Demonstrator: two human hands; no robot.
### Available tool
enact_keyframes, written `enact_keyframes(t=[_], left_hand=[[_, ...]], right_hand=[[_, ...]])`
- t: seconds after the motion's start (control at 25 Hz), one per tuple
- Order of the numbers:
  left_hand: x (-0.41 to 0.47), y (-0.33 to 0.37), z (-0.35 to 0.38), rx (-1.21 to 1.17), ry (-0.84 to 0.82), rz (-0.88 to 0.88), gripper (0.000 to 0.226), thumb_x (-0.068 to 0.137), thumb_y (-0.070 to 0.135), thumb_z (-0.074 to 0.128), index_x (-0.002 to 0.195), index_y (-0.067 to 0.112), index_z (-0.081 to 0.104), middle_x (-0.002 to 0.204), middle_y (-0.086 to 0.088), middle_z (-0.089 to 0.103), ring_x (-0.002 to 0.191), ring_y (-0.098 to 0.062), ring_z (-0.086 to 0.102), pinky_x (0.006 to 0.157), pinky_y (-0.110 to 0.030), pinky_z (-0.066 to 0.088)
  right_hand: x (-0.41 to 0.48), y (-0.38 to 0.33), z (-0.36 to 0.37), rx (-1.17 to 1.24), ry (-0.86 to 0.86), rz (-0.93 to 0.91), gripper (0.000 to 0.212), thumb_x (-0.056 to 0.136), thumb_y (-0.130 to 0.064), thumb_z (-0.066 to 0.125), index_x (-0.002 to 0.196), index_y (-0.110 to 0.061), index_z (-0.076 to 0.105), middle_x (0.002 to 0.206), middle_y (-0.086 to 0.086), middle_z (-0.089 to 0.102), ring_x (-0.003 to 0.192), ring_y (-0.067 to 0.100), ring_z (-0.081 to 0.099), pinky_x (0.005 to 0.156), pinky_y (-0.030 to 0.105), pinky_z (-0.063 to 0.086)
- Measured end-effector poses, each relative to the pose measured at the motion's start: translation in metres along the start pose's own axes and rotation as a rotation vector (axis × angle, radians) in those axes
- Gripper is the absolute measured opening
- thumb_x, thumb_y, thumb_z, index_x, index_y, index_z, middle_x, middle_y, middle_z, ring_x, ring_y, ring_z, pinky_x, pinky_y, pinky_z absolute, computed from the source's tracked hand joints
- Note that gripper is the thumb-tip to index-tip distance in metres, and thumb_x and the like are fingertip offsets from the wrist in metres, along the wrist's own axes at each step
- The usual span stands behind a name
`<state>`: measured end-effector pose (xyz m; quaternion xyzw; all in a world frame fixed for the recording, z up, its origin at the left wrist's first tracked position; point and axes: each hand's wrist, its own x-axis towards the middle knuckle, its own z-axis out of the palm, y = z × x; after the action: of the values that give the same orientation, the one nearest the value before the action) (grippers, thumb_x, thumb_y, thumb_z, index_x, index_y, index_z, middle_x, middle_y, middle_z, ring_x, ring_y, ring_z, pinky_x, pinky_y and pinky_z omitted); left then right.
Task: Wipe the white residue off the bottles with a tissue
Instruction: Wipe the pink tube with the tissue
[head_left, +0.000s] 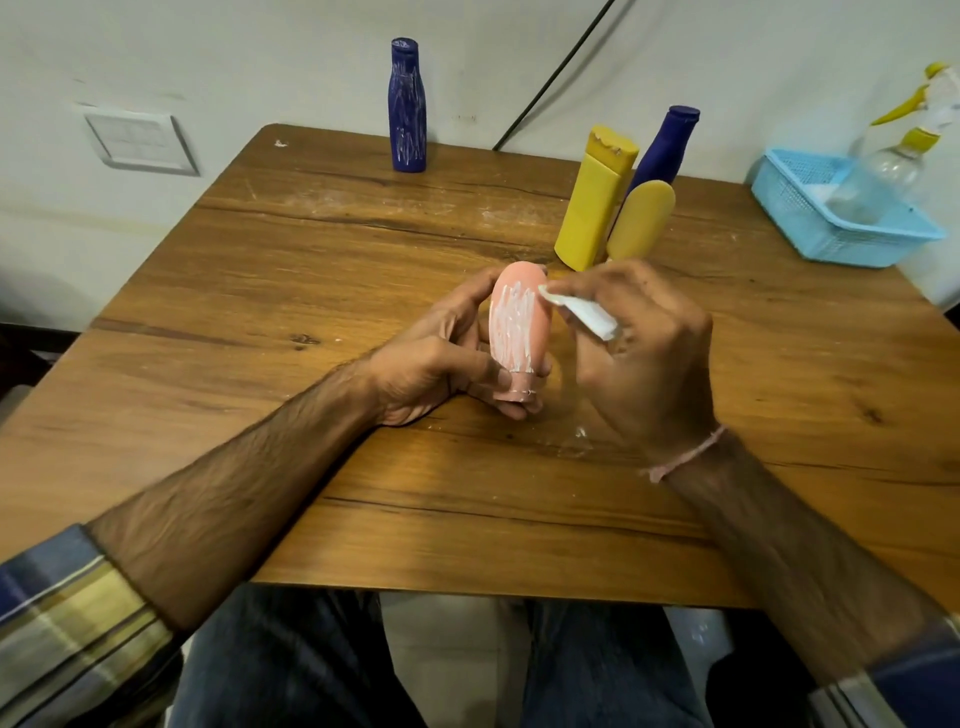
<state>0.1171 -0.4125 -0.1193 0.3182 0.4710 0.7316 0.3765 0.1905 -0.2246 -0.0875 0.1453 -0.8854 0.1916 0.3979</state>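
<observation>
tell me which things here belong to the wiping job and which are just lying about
Part of the job:
pink bottle, streaked white, gripped by the left hand
tissue, pinched in the right hand
far blue bottle, streaked white
tall yellow bottle, rounded yellow bottle, second blue bottle

Lying about:
light blue basket
clear spray bottle
wall switch plate
black cable

Legible text: none is found | pink bottle (517, 325): no label, brand or number can be read, only white streaks are shown | far blue bottle (408, 104): white streaks only, no lettering is made out | wall switch plate (137, 139): no marking can be read
</observation>
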Motion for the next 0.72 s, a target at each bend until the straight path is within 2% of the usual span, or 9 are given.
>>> enact_keyframes(t=[0.16, 0.28, 0.48, 0.72], left_hand=[[-0.001, 0.002, 0.002, 0.028, 0.011, 0.006, 0.095, 0.074, -0.025, 0.054, 0.154, 0.02, 0.028, 0.116, -0.044, 0.054, 0.086, -0.046, 0.069, 0.073, -0.053, 0.062], [-0.002, 0.001, 0.001, 0.04, 0.044, 0.01, 0.097, 0.073, -0.026, 0.055, 0.155, 0.02, 0.028, 0.114, -0.034, 0.057, 0.08, -0.038, 0.071, 0.072, -0.053, 0.063], [0.0, -0.004, 0.001, 0.028, 0.091, -0.007, 0.099, 0.072, -0.024, 0.06, 0.155, 0.021, 0.028, 0.101, -0.03, 0.065, 0.075, -0.034, 0.074, 0.073, -0.054, 0.062], [-0.002, 0.001, 0.004, 0.067, 0.04, 0.0, 0.096, 0.075, -0.023, 0.059, 0.154, 0.022, 0.029, 0.12, -0.048, 0.053, 0.084, -0.043, 0.072, 0.076, -0.057, 0.06]], right_hand=[[0.008, -0.005, 0.009, -0.004, -0.056, 0.013, 0.023, 0.085, -0.001, 0.065, 0.104, -0.006, 0.078, 0.099, 0.011, 0.072, 0.093, 0.025, 0.066, 0.077, 0.043, 0.056], [-0.017, -0.011, 0.005, 0.005, -0.096, -0.01, 0.025, 0.082, 0.005, 0.064, 0.101, -0.005, 0.077, 0.096, 0.01, 0.072, 0.089, 0.026, 0.064, 0.07, 0.044, 0.055], [-0.035, -0.015, -0.006, -0.01, -0.127, -0.021, 0.018, 0.085, -0.002, 0.062, 0.095, -0.004, 0.077, 0.091, 0.01, 0.071, 0.083, 0.023, 0.062, 0.066, 0.043, 0.053], [0.008, -0.007, 0.005, -0.019, -0.024, 0.024, 0.017, 0.089, -0.004, 0.068, 0.104, -0.006, 0.077, 0.1, 0.011, 0.073, 0.092, 0.024, 0.067, 0.078, 0.041, 0.057]])
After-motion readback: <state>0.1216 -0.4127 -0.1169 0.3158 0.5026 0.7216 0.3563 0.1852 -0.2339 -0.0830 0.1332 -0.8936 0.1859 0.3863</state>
